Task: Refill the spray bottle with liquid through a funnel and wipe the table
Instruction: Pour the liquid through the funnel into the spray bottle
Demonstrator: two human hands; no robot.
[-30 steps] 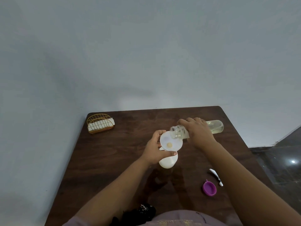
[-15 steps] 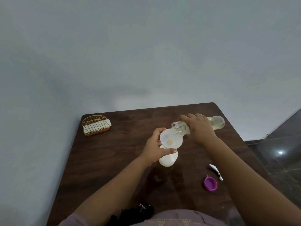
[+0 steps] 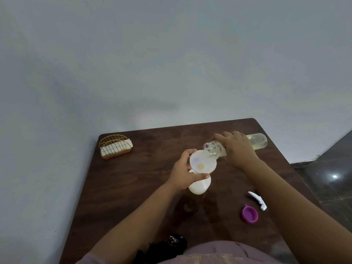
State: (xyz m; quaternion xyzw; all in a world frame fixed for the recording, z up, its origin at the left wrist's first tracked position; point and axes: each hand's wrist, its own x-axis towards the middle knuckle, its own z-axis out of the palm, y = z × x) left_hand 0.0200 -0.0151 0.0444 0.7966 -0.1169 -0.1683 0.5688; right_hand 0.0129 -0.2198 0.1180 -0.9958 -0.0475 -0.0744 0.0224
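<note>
- The right hand (image 3: pixel 239 149) is wrapped around a clear supply bottle (image 3: pixel 256 141), held nearly level with its open mouth over the rim of the white funnel (image 3: pixel 203 164).
- The left hand (image 3: pixel 183 173) grips the white spray bottle (image 3: pixel 200 185) at its neck, with fingers curled up against the funnel's edge to steady both.
- Step in hand, as I judge it: the pour, the refill half of the task. No stream can be made out, so whether liquid is running I cannot tell.
- Next move probably calls for a slow tilt with the mouth kept inside the funnel rim, and a firm left grip so the funnel does not tip.
- Contents: pale yellowish liquid lies in the supply bottle's far end; a yellowish spot shows at the funnel's throat. The spray bottle is opaque, so its level is hidden.
- The spray bottle stands near the middle of the table (image 3: pixel 118 187).
- Toward the right edge lie a purple cap (image 3: pixel 250 214) and the white spray head (image 3: pixel 258 200), both off.
- A wire napkin holder (image 3: pixel 115 146) sits in the far left corner; wiping is not yet begun.
</note>
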